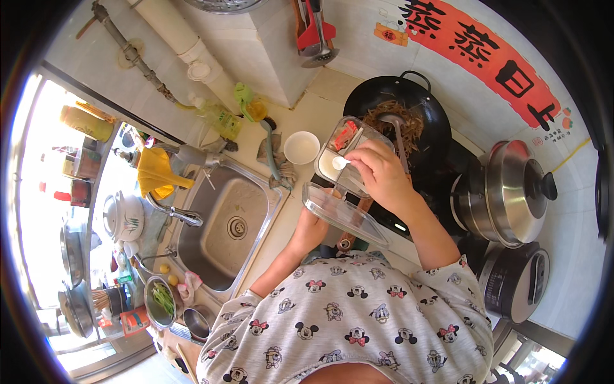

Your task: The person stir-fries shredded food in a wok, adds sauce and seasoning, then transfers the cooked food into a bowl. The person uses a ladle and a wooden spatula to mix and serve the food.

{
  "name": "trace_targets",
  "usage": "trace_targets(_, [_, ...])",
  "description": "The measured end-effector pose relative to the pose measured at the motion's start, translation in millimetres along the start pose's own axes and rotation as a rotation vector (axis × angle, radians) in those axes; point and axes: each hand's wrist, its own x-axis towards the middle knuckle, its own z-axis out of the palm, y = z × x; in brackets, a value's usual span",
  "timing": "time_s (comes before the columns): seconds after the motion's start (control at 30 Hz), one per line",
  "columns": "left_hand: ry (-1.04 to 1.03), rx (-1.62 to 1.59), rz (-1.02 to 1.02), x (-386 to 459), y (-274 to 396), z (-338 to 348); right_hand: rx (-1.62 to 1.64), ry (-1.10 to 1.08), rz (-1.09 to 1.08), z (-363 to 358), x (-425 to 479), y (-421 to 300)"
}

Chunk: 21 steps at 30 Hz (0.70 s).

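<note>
My right hand (379, 175) pinches the handle of a small white spoon (340, 163) over a clear seasoning box (322, 152). One compartment of the box holds a white granular seasoning (327, 168), another a red and clear packet (346, 135). Below it, my left hand (314, 223) grips the box's raised clear lid (352, 223). Behind the box, a black wok (439, 115) holds brown shredded food (410, 120) with a metal spatula (394, 120) resting in it. To the left of the box stands a white bowl (301, 148).
A steel sink (192, 259) is at the left, with a faucet (184, 216) over it. A lidded steel pot (515, 192) and a dark electric cooker (515, 283) stand at the right. A brush (271, 153) lies on a cloth beside the bowl.
</note>
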Motion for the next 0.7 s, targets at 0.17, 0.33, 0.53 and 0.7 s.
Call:
trace_targets(0.17, [0.002,-0.022,0.029,3.6,-3.8,-0.5,0.09,0.057,0.092,-10.5,0.7,-1.1])
trace_targets(0.33, [0.024,-0.093,-0.117,-3.2,-9.1,-8.6,-0.282,0.245,0.109,-47.9,11.0,29.4])
trace_targets(0.53, [0.08,-0.12,-0.193,-28.5,-31.3,-26.7,-0.3,0.137,-0.119,-50.7,14.6,-3.3])
trace_targets(0.7, [0.056,-0.069,-0.232,-51.0,-13.2,-42.9,-0.135,-0.273,-0.248,30.8,12.6,-39.9])
